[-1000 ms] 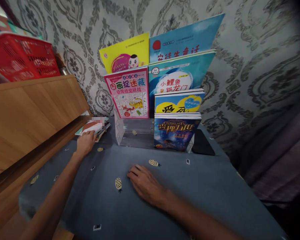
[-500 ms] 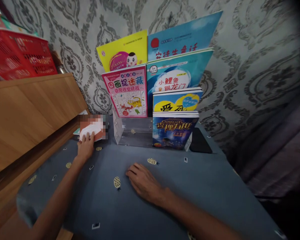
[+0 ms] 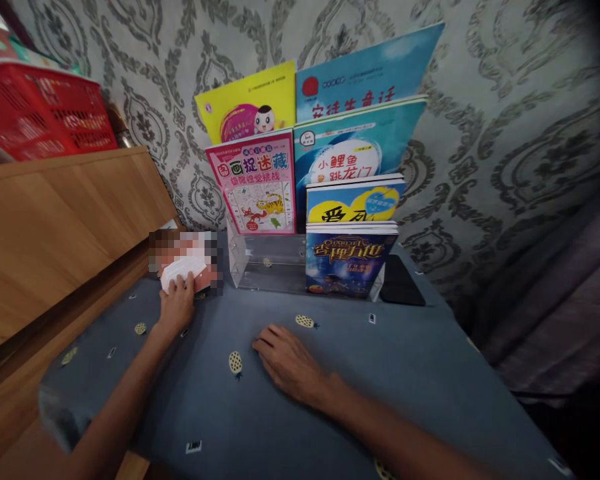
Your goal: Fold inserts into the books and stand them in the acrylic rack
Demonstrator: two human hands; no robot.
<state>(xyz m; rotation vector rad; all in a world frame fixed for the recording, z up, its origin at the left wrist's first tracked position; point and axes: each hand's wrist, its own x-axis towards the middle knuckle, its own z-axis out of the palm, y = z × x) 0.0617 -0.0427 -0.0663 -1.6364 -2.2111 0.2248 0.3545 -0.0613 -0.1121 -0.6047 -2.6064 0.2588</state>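
At the left of the table, my left hand [image 3: 178, 303] grips the near edge of an orange and white book [image 3: 185, 263], fingers on top. Blurred blocks cover much of that book, so its cover cannot be read. My right hand [image 3: 290, 367] rests on the blue-grey tablecloth [image 3: 260, 427], fingers curled together with nothing seen in them. Beyond it stands a clear acrylic book rack [image 3: 270, 277]. A pink picture book [image 3: 260, 183] leans in the rack's left column, in front of a yellow book [image 3: 247, 97]. A dark blue book [image 3: 347, 263] fills the front right slot.
Behind the dark blue book rise a yellow and blue book [image 3: 355, 201], a teal book [image 3: 360, 147] and a tall blue book [image 3: 367, 70]. Beside the rack lies a flat black object [image 3: 403, 281]. On the left, a wooden cabinet [image 3: 70, 227] carries a red basket [image 3: 45, 110].
My left hand has drawn the orange and white book slightly toward me and to the right. My right hand has stayed in place.
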